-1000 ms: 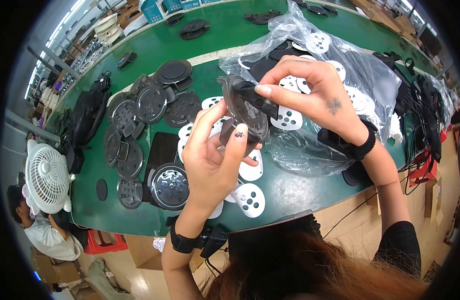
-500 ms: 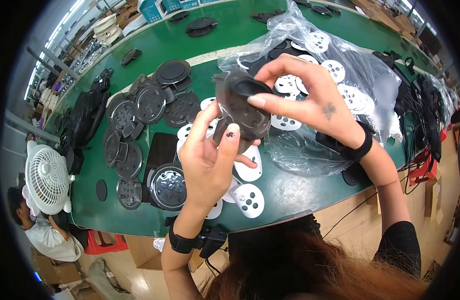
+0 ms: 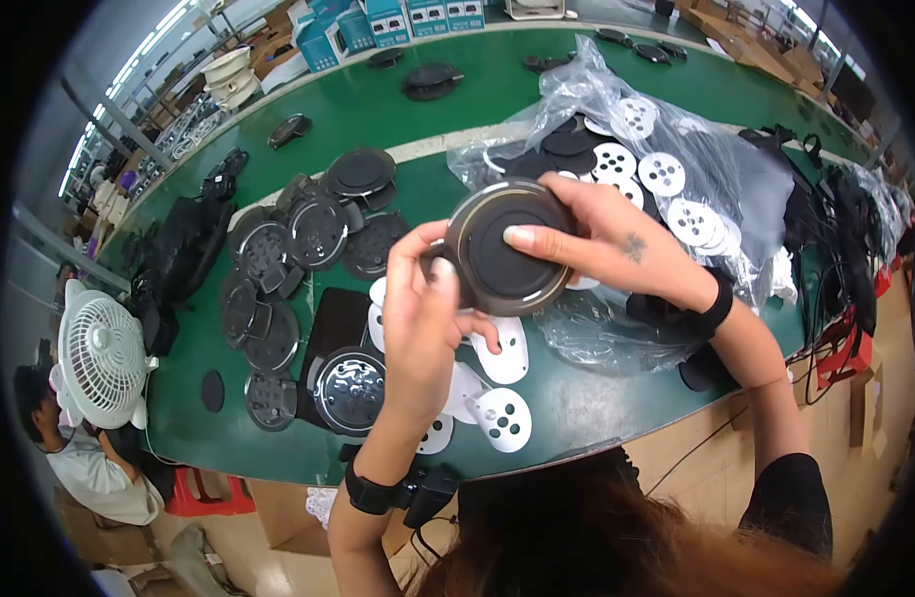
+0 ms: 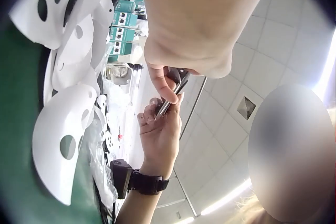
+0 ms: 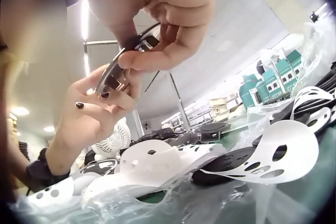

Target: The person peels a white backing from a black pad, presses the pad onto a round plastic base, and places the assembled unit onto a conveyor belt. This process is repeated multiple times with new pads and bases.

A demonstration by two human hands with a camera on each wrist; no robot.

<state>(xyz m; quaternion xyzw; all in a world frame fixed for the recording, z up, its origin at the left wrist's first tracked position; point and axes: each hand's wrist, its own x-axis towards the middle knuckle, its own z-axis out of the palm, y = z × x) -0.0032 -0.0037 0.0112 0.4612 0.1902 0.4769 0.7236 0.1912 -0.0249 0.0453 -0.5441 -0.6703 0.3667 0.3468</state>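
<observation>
Both hands hold a round dark plastic base (image 3: pixel 467 284) with a shiny rim, raised over the green table. A round black pad (image 3: pixel 502 264) lies in the middle of its upper face. My left hand (image 3: pixel 417 333) grips the base at its left edge, thumb on top and other fingers below. My right hand (image 3: pixel 621 249) holds the opposite edge, its thumb pressing on the pad and its fingers under the rim. In the right wrist view the base (image 5: pixel 111 71) is tilted, pinched between both hands. White sheets with holes (image 3: pixel 502 418) lie on the table beneath.
Several similar dark bases (image 3: pixel 318 234) are heaped at the left, by a black flat panel (image 3: pixel 338 318). A clear plastic bag (image 3: pixel 597 333) with white discs (image 3: pixel 661 174) spreads to the right. A white fan (image 3: pixel 104 343) stands at the left edge, and teal boxes (image 3: pixel 388 25) at the back.
The right fingers held a round black pad against the base's ribbed face; now the base's smooth face with a pad and rim shows upward, right thumb on it. The head view has shifted slightly.
</observation>
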